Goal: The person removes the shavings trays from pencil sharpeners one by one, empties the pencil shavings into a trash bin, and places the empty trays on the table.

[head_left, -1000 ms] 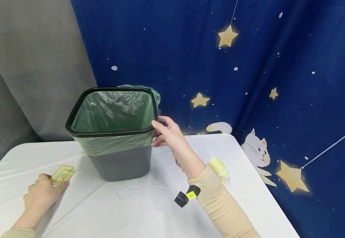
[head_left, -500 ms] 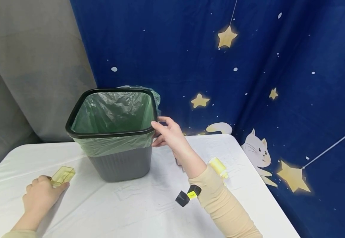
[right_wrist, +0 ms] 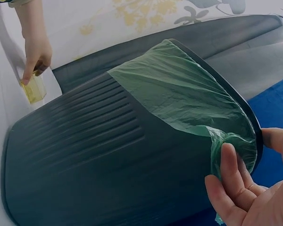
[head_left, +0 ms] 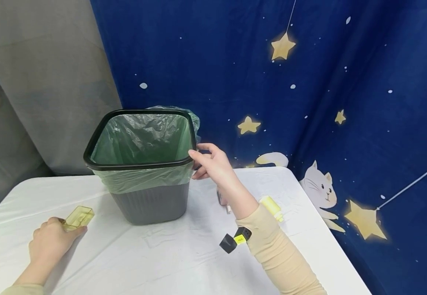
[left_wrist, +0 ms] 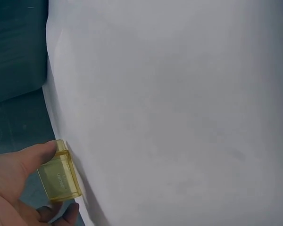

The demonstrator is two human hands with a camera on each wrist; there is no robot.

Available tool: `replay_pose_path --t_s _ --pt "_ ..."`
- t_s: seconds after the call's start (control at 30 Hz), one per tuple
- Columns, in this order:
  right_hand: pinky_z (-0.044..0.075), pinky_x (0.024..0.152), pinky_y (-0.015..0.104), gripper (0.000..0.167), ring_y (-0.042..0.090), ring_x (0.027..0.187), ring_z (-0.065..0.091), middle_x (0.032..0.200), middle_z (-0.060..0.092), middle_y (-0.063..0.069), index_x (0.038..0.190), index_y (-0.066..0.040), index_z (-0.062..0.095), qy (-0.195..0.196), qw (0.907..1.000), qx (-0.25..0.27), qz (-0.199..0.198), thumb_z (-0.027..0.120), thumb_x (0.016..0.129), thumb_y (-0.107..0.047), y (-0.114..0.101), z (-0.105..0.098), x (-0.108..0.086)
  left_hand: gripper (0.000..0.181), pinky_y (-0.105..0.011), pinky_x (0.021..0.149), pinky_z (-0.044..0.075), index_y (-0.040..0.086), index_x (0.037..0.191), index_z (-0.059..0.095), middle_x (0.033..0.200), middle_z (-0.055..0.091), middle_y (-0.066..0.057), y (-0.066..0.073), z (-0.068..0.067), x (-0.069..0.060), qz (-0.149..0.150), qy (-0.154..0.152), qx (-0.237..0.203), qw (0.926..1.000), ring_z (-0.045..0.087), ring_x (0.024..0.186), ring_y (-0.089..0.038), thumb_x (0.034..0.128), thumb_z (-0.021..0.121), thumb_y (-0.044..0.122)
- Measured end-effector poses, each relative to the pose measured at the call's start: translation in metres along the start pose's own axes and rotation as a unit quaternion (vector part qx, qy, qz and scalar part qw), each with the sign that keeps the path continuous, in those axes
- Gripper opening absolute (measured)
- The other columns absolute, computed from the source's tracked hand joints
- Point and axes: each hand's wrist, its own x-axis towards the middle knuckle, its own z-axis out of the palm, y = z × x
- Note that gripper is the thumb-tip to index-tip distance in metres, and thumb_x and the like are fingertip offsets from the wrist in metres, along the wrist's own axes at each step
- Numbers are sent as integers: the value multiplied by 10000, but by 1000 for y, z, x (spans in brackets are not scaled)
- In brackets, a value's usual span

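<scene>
On the left side of the table, my left hand (head_left: 49, 241) grips a small see-through yellow plastic box (head_left: 79, 217) between thumb and fingers. A grey trash bin (head_left: 150, 205) stands upright at the back, lined with a green plastic bag (head_left: 143, 180) folded over its outside under a black rim (head_left: 139, 166). My right hand (head_left: 215, 166) holds the bin's near right corner. In the right wrist view, the thumb lies on the rim (right_wrist: 252, 122) and the curled fingers touch the bunched bag (right_wrist: 221, 136). Inside the bin, only the bag shows.
A yellow bottle (head_left: 271, 206) lies on the white-covered table (head_left: 154, 262), right of my right forearm. Another small object (head_left: 221, 199) is mostly hidden behind that wrist. A blue star-patterned curtain (head_left: 217, 73) and a grey one (head_left: 47, 82) hang behind the table.
Both hands keep their holds and the bin stays put. My right forearm sits slightly further right in the head view, and more of the small object behind the wrist shows.
</scene>
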Motion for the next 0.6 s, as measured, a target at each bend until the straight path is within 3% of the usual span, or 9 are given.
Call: replay_pose_path --t_s 0.2,0.6 --pt "573 660 381 479 190 534 636 854 683 154 1321 -87 490 2 9997 -199 -124 662 912 -269 -1 -5 0 850 -577 560 397 -219 1071 437 900 469 -404 1 -2 -3 -64 -66 -12 10000 439 868 -620 761 734 515" --pt "570 681 357 464 234 597 664 825 682 137 1298 -73 520 255 9953 -815 -454 668 908 -277 -3 -19 -5 909 -580 564 403 -234 1156 403 955 456 -427 5 -9 -3 183 55 -44 9998 461 846 -625 788 695 544"
